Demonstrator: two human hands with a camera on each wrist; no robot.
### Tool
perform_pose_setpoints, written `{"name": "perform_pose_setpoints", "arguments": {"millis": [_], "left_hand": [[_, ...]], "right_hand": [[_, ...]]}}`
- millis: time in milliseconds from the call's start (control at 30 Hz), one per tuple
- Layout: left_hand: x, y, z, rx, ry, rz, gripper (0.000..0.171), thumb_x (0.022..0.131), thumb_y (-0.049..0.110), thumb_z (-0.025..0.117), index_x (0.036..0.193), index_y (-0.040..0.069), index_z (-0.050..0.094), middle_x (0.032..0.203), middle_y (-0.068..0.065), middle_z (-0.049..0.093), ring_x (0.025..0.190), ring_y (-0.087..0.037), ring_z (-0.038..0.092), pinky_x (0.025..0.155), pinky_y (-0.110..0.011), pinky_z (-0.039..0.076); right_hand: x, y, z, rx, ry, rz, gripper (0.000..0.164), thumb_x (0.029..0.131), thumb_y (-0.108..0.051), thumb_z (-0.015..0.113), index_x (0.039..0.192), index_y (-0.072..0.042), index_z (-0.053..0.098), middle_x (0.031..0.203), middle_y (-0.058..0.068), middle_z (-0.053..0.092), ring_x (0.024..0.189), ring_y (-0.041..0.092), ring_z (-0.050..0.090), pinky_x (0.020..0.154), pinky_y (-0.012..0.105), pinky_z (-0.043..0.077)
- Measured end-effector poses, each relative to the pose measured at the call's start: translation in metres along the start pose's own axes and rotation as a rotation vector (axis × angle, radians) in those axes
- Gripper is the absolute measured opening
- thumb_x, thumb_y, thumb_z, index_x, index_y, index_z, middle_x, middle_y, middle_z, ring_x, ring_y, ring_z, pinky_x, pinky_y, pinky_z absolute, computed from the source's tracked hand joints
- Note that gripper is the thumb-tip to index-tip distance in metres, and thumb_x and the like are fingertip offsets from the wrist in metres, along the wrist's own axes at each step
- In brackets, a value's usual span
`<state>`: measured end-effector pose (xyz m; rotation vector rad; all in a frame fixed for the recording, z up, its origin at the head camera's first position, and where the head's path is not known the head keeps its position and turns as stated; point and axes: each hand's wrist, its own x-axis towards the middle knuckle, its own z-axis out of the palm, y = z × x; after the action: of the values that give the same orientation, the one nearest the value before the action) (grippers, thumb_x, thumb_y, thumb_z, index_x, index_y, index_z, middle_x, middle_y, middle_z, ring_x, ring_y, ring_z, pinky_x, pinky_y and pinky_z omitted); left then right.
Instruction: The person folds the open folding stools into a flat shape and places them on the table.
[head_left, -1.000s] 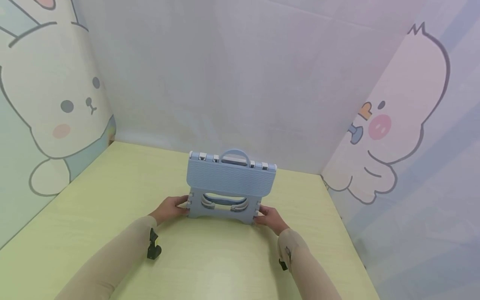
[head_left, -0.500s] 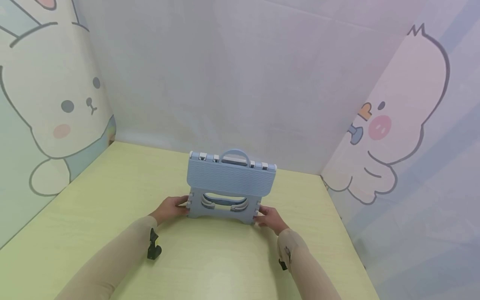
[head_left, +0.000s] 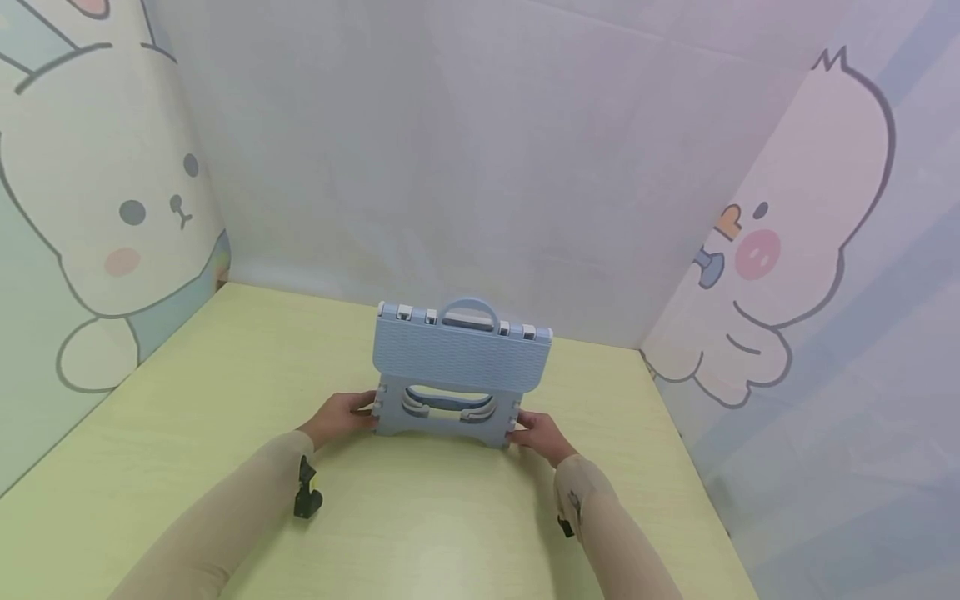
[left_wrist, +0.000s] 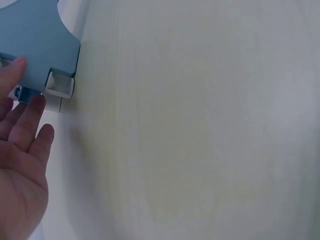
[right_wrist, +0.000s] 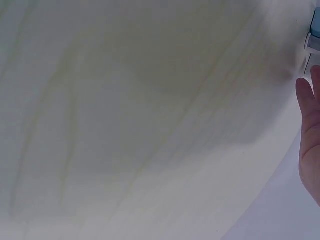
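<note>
A light blue folding step stool [head_left: 459, 354] stands upright on the table, its textured top panel hanging down over the front and its arched carry handle uppermost. On its left edge, low down, my left hand [head_left: 337, 418] holds the leg panel. The left wrist view shows that thumb on the panel's face and the fingers [left_wrist: 31, 122] at the white-and-blue hinged side. Opposite, my right hand [head_left: 543, 437] holds the lower right edge between thumb and fingers. Only part of the right hand [right_wrist: 311, 130] and a corner of the stool show in the right wrist view.
The pale yellow table [head_left: 427, 525] reaches back to a plain light curtain [head_left: 450, 150]. Cartoon-printed cloth walls, a rabbit [head_left: 112, 208] on the left and a duck [head_left: 810, 233] on the right, border it. Black wrist devices are strapped at both sleeves.
</note>
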<state>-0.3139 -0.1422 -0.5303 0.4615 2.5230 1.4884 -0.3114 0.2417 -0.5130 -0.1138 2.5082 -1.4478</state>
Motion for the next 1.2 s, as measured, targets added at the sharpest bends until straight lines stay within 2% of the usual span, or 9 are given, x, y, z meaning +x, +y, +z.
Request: {"name": "perform_pose_setpoints", "arguments": {"millis": [333, 500, 633, 767, 867, 1000, 1100, 1200], "left_hand": [[0.000, 0.001, 0.001, 0.007, 0.002, -0.006, 0.059, 0.087, 0.008, 0.069, 0.135, -0.012, 0.043, 0.136, -0.030, 0.044, 0.118, -0.043, 0.052, 0.097, -0.048, 0.044], [0.001, 0.001, 0.001, -0.001, 0.005, -0.016, 0.059, 0.087, 0.009, 0.069, 0.135, -0.012, 0.043, 0.137, -0.030, 0.044, 0.119, -0.043, 0.052, 0.098, -0.048, 0.043], [0.000, -0.001, -0.002, -0.013, -0.006, 0.010, 0.062, 0.087, 0.017, 0.071, 0.135, -0.011, 0.044, 0.136, -0.030, 0.045, 0.119, -0.043, 0.051, 0.098, -0.050, 0.042], [-0.002, -0.003, -0.004, 0.012, -0.017, 0.067, 0.065, 0.086, 0.027, 0.072, 0.134, -0.009, 0.047, 0.133, -0.028, 0.049, 0.116, -0.041, 0.054, 0.095, -0.048, 0.046], [-0.001, -0.002, -0.003, 0.008, -0.008, 0.047, 0.062, 0.087, 0.022, 0.071, 0.134, -0.009, 0.046, 0.134, -0.029, 0.048, 0.118, -0.042, 0.053, 0.097, -0.049, 0.045], [-0.001, 0.001, 0.000, 0.018, 0.007, -0.014, 0.057, 0.087, 0.010, 0.069, 0.134, -0.012, 0.045, 0.135, -0.030, 0.046, 0.119, -0.044, 0.050, 0.099, -0.050, 0.042], [0.000, 0.001, 0.001, 0.037, 0.009, -0.021, 0.057, 0.087, 0.010, 0.069, 0.134, -0.011, 0.045, 0.134, -0.029, 0.047, 0.119, -0.043, 0.051, 0.098, -0.050, 0.042], [0.002, -0.001, 0.001, 0.031, 0.011, -0.030, 0.057, 0.087, 0.012, 0.069, 0.134, -0.010, 0.046, 0.135, -0.028, 0.048, 0.120, -0.043, 0.051, 0.099, -0.051, 0.041]], "right_hand": [[0.001, 0.003, -0.002, -0.024, -0.008, -0.015, 0.051, 0.081, -0.004, 0.072, 0.130, 0.002, 0.057, 0.134, 0.018, 0.053, 0.122, 0.034, 0.052, 0.093, 0.045, 0.049], [-0.001, 0.003, -0.004, -0.006, -0.041, -0.048, 0.052, 0.082, -0.010, 0.073, 0.130, 0.001, 0.057, 0.135, 0.018, 0.052, 0.122, 0.034, 0.052, 0.094, 0.046, 0.047], [-0.003, 0.003, -0.006, -0.015, -0.057, -0.114, 0.052, 0.081, -0.016, 0.075, 0.128, 0.001, 0.059, 0.132, 0.018, 0.055, 0.120, 0.033, 0.054, 0.091, 0.044, 0.050], [0.000, 0.003, -0.004, -0.020, -0.033, -0.059, 0.051, 0.083, -0.010, 0.072, 0.130, 0.002, 0.056, 0.134, 0.019, 0.053, 0.124, 0.035, 0.050, 0.095, 0.046, 0.047], [-0.001, -0.001, -0.001, -0.020, -0.009, -0.028, 0.050, 0.083, -0.004, 0.070, 0.130, 0.004, 0.055, 0.134, 0.020, 0.052, 0.124, 0.036, 0.049, 0.095, 0.046, 0.047], [-0.017, -0.023, -0.001, -0.028, -0.010, -0.039, 0.047, 0.082, 0.000, 0.069, 0.127, 0.008, 0.055, 0.131, 0.024, 0.053, 0.122, 0.038, 0.051, 0.093, 0.046, 0.049], [-0.029, -0.039, -0.003, -0.032, -0.019, -0.062, 0.045, 0.083, 0.001, 0.068, 0.126, 0.010, 0.056, 0.130, 0.025, 0.054, 0.121, 0.040, 0.051, 0.092, 0.046, 0.049], [-0.029, -0.038, -0.002, -0.027, -0.019, -0.073, 0.044, 0.083, 0.002, 0.067, 0.125, 0.011, 0.056, 0.129, 0.026, 0.053, 0.123, 0.041, 0.049, 0.092, 0.046, 0.049]]}}
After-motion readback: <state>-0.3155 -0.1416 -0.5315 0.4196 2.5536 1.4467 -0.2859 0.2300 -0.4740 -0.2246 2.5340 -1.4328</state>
